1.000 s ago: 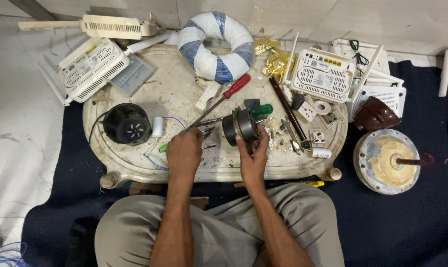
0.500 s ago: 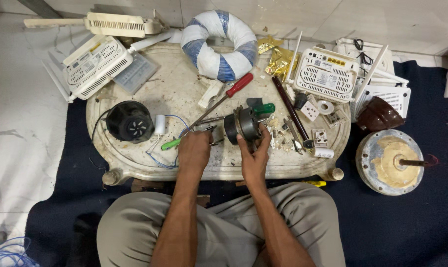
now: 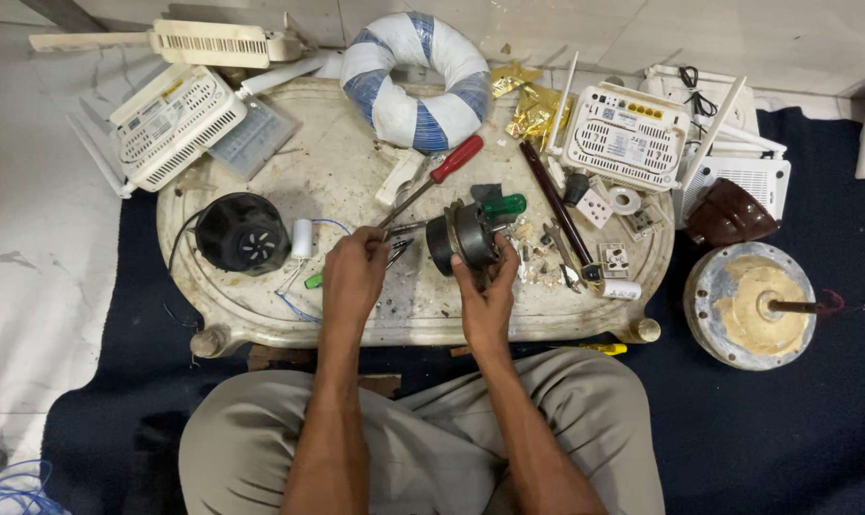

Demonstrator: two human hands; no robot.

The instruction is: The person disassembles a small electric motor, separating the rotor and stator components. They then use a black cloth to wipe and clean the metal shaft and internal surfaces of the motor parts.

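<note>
Place: makeshift repair workshop on a floor
Evidence: low desk (image 3: 260, 315) crowded with screwdrivers (image 3: 432, 181), routers (image 3: 628, 133), small motor (image 3: 466, 238)

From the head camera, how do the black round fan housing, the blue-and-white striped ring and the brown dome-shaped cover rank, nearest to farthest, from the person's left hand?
1. Black round fan housing: just to the left of the left hand, on the tray table.
2. Blue-and-white striped ring: at the table's far edge, above the hand in the picture.
3. Brown dome-shaped cover: far right, off the table.

A low white table (image 3: 260, 315) carries a black motor housing (image 3: 241, 232) and a red-handled screwdriver (image 3: 432, 181).
</note>
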